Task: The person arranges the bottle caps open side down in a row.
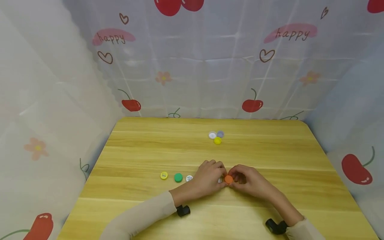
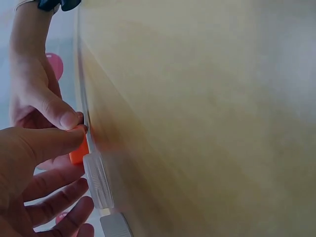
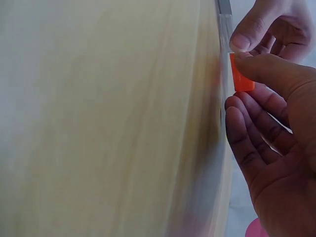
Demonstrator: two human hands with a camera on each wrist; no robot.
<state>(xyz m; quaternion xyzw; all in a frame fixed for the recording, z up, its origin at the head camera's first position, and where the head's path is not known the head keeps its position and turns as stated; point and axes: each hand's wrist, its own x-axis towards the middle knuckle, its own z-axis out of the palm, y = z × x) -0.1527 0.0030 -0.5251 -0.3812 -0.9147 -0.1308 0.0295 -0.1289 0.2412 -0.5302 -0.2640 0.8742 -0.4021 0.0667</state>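
Both hands meet over an orange bottle cap (image 1: 228,179) near the middle of the table. My right hand (image 1: 253,181) pinches it from the right, its thumb across the cap in the right wrist view. From the other side, the thumb and fingers of my left hand (image 1: 207,178) also pinch it. A clear ridged cap (image 2: 98,182) stands right beside the orange one, close to the left fingers. Farther along that line is a white ridged cap (image 2: 116,226). Left of the left hand lie a white printed cap (image 1: 189,178), a green cap (image 1: 178,177) and a yellow cap (image 1: 164,175).
Toward the back of the wooden table (image 1: 144,140) sit a white cap (image 1: 212,135), a pale purple cap (image 1: 220,134) and another yellow cap (image 1: 217,141), grouped together. A curtain (image 1: 192,66) printed with cherries and hearts hangs along the back and sides.
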